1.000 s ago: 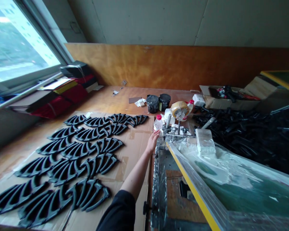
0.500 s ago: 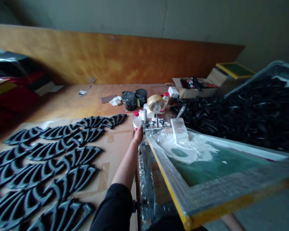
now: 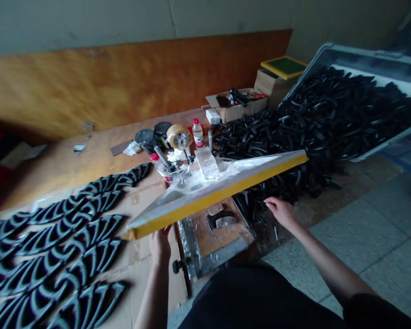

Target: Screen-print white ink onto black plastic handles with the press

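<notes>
A yellow-edged screen frame (image 3: pixel 222 186) is raised at a tilt over the work base, with white paste and a pale block (image 3: pixel 206 163) on its upper side. My left hand (image 3: pixel 161 241) is at the underside of its left part; the fingers are mostly hidden behind the frame. Below the frame, a black curved piece (image 3: pixel 221 219) lies on the base board (image 3: pixel 210 240). My right hand (image 3: pixel 276 208) is to the right of the base, near the loose black pieces, fingers curled together; whatever they hold, if anything, is too small to make out.
Rows of black ribbed pieces (image 3: pixel 89 251) lie on cardboard at the left. A heap of black parts (image 3: pixel 253 137) and a large tilted bin (image 3: pixel 363 153) are at the right. Behind the frame are dark tubs (image 3: pixel 146 139), a tape roll (image 3: pixel 179 136) and a red-capped bottle (image 3: pixel 197 133).
The view has turned right. My left hand has moved from the clamp end down to the frame's near left part. The frame is steeper, and my right hand has come into view beyond it.
</notes>
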Demonstrator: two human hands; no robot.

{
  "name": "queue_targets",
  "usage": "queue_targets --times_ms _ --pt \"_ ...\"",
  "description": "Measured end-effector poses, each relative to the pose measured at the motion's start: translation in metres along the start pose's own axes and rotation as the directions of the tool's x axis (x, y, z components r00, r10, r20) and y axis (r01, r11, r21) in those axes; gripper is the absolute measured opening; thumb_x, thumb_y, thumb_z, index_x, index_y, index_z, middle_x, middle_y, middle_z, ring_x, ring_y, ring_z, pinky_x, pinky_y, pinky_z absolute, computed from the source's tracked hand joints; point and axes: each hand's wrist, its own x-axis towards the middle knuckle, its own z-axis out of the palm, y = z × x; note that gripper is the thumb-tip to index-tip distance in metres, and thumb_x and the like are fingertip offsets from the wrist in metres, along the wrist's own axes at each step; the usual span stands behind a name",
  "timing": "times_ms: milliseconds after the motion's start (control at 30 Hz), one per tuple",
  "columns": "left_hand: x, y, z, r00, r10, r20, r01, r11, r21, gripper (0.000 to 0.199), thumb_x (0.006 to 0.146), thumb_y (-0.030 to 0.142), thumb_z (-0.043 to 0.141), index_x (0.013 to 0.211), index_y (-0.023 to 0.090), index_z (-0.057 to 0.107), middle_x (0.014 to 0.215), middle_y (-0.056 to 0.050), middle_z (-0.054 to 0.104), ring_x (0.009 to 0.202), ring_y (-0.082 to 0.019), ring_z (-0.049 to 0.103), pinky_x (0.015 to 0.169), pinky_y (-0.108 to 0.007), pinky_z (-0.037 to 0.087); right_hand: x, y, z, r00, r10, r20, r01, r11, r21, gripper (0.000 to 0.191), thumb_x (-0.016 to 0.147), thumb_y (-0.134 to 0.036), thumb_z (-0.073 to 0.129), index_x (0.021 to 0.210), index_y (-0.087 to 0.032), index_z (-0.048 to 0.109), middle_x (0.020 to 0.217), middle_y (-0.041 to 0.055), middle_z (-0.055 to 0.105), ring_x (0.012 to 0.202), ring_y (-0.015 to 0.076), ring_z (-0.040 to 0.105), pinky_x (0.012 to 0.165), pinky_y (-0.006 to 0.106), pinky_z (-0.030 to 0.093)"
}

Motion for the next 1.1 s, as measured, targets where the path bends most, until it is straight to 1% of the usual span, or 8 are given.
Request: queue_targets --times_ms 133,333,433,533,667,800,967,1100 --pt "-0.035 0.006 -0.002 0.999 -0.053 -0.007 0.052 0.998 -0.037 0.04 0.08 0.052 0.062 0.092 0.016 0.072 0.097 -0.009 0.072 0.093 -0.019 0.068 0.088 -0.035 0.054 0.009 -0.044 0.027 0.949 -0.309 0.057 0.308 0.951 0.023 0.025 0.094 -0.022 0.048 0.108 -0.021 0.069 0.109 0.0068 0.069 0.1 0.0209 0.064 0.091 0.035 0.051" --pt "-0.065 0.056 0.032 0.996 0.085 -0.03 -0.087 0.994 -0.073 0.043 0.082 0.054 0.061 0.102 0.017 0.07 0.083 -0.004 0.069 0.074 -0.013 0.066 0.07 -0.026 0.054 0.014 -0.113 0.079 0.656 -0.724 0.212 0.714 0.686 0.135 0.045 0.089 -0.023 0.061 0.134 -0.021 0.056 0.143 0.0095 0.05 0.134 0.0244 0.043 0.113 0.044 0.037" --pt "-0.074 0.095 0.05 0.985 0.166 -0.043 -0.171 0.976 -0.139 0.04 0.082 0.05 0.062 0.104 0.016 0.068 0.072 0.0 0.065 0.061 -0.009 0.06 0.062 -0.022 0.051 0.02 -0.124 0.097 0.579 -0.775 0.252 0.767 0.623 0.154 0.056 0.087 -0.026 0.065 0.141 -0.019 0.049 0.148 0.0113 0.044 0.141 0.0274 0.033 0.114 0.048 0.033" --pt "-0.079 0.131 0.065 0.952 0.297 -0.07 -0.305 0.935 -0.18 0.034 0.085 0.046 0.061 0.102 0.017 0.066 0.058 0.004 0.056 0.05 -0.007 0.051 0.054 -0.019 0.047 0.029 -0.122 0.101 0.564 -0.791 0.238 0.78 0.605 0.16 0.056 0.087 -0.025 0.066 0.139 -0.015 0.051 0.146 0.0133 0.046 0.14 0.0285 0.034 0.114 0.047 0.033" --pt "-0.08 0.16 0.082 0.927 0.375 0.0 -0.37 0.915 -0.159 0.035 0.09 0.046 0.052 0.102 0.015 0.065 0.052 0.005 0.049 0.046 -0.008 0.046 0.051 -0.019 0.043 0.043 -0.102 0.09 0.598 -0.78 0.187 0.765 0.625 0.159 0.042 0.09 -0.02 0.059 0.131 -0.015 0.059 0.138 0.0116 0.055 0.137 0.0277 0.04 0.113 0.046 0.036" --pt "-0.081 0.16 0.093 0.927 0.375 -0.005 -0.374 0.923 -0.089 0.03 0.091 0.041 0.05 0.085 0.015 0.065 0.053 0.003 0.05 0.047 -0.008 0.047 0.05 -0.02 0.041 0.053 -0.081 0.076 0.643 -0.751 0.149 0.734 0.66 0.159 0.034 0.093 -0.018 0.051 0.124 -0.016 0.065 0.128 0.0106 0.062 0.132 0.0275 0.045 0.111 0.047 0.04" --pt "-0.083 0.153 0.099 0.911 0.394 -0.118 -0.403 0.914 -0.058 0.027 0.091 0.035 0.049 0.072 0.018 0.056 0.053 0.003 0.051 0.048 -0.009 0.048 0.051 -0.02 0.042 0.044 -0.094 0.074 0.504 -0.836 0.215 0.834 0.536 0.128 0.027 0.094 -0.019 0.051 0.116 -0.017 0.066 0.121 0.0099 0.064 0.122 0.026 0.051 0.105 0.041 0.043" --pt "-0.085 0.154 0.101 0.907 0.406 -0.115 -0.412 0.911 -0.036 0.022 0.09 0.025 0.044 0.072 0.018 0.054 0.053 0.002 0.054 0.05 -0.011 0.05 0.051 -0.02 0.043 0.032 -0.11 0.076 0.602 -0.726 0.331 0.787 0.609 -0.095 0.016 0.094 -0.024 0.053 0.1 -0.016 0.065 0.098 0.0109 0.064 0.097 0.025 0.058 0.083 0.035 0.05"
